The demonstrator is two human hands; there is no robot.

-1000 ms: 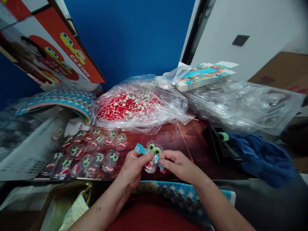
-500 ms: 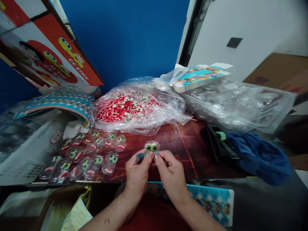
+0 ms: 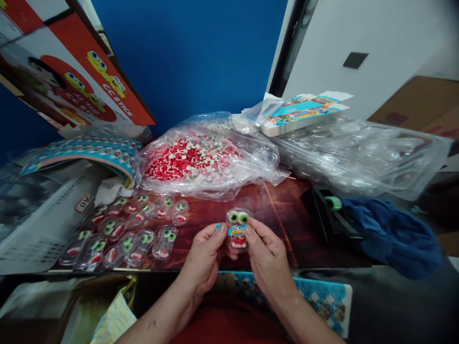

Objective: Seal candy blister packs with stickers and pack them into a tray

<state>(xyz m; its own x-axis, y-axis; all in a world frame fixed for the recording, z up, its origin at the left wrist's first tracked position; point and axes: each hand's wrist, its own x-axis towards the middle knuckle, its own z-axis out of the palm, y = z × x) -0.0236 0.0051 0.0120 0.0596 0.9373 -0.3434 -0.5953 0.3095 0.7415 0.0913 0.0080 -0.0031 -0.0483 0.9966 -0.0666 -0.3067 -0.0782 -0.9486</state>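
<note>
Head view: we hold a small clear candy pack (image 3: 238,229) upright above the tabletop (image 3: 279,215), left hand (image 3: 206,255) and right hand (image 3: 267,255) both pinching its sides. Half a second ago the blue label was a loose strip; now it lies flat across the pack's front, so we judge it stuck on. Finished packs (image 3: 125,229) lie left. The red box (image 3: 89,81) reads "CC STICK".

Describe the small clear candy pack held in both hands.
The candy pack is a small clear plastic shell, upright, showing two green eye candies on top, a blue sticker across its middle and a red-and-white mouth candy below. The left hand and right hand pinch its sides above the dark red table.
</note>
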